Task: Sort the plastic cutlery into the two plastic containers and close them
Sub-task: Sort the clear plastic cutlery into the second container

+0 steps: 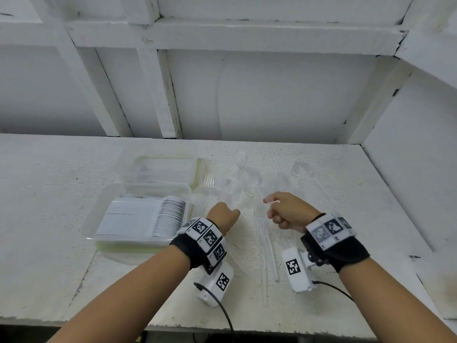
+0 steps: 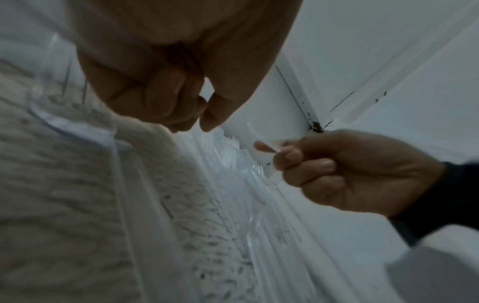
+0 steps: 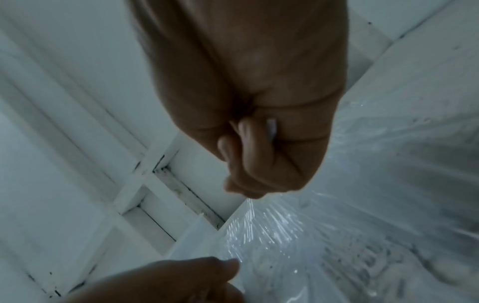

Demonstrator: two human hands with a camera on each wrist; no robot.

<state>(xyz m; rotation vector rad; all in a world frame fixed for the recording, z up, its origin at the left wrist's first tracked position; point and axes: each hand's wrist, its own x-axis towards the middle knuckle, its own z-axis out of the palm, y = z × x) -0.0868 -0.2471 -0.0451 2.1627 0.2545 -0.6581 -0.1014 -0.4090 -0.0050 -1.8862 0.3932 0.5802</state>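
Far left on the white desk (image 1: 49, 194): two clear plastic containers with greenish rims. The near container (image 1: 103, 214) holds a white sheet and a fanned stack of thin white pieces with dark edges; the far container (image 1: 168, 169) sits just behind it, touching or nearly so.

Centre: left hand (image 1: 223, 215) hovers low over the desk just right of the near container, fingers (image 2: 166, 98) curled in, thumb tip meeting the forefinger. What it pinches, if anything, cannot be told; clear plastic lies right beneath.

Beyond and between the hands: a loose pile of clear plastic cutlery (image 1: 244, 179) spread on the desk, fork tines visible, more pieces trailing toward the right. Two long clear handles (image 1: 267, 251) lie nearer the desk's front edge, between the wrists.

Right: right hand (image 1: 289, 211) raised slightly, fingers (image 2: 305, 164) curled tight, pinching a thin clear piece (image 1: 272, 201) between thumb and forefinger. Its kind is not discernible.
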